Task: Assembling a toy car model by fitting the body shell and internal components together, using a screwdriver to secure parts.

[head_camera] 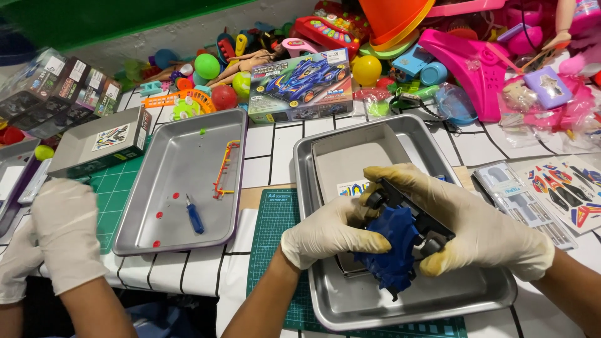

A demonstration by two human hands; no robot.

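Both my hands wear cream gloves and hold a small toy racing car over the right steel tray (407, 303). My left hand (325, 241) grips the blue car body (393, 250) from the left. My right hand (479, 228) wraps over the black chassis (410, 209), whose small black wheels show between the fingers. The car is tilted on its side, nose down. Under it in the tray lies a grey open box lid (350, 159).
The left steel tray (181, 244) holds a blue screwdriver (195, 216), a yellow-red parts frame (225, 169) and small red bits. Another person's gloved hands (56, 241) rest at far left. A car kit box (300, 84), a sticker sheet (570, 188) and heaped toys lie behind.
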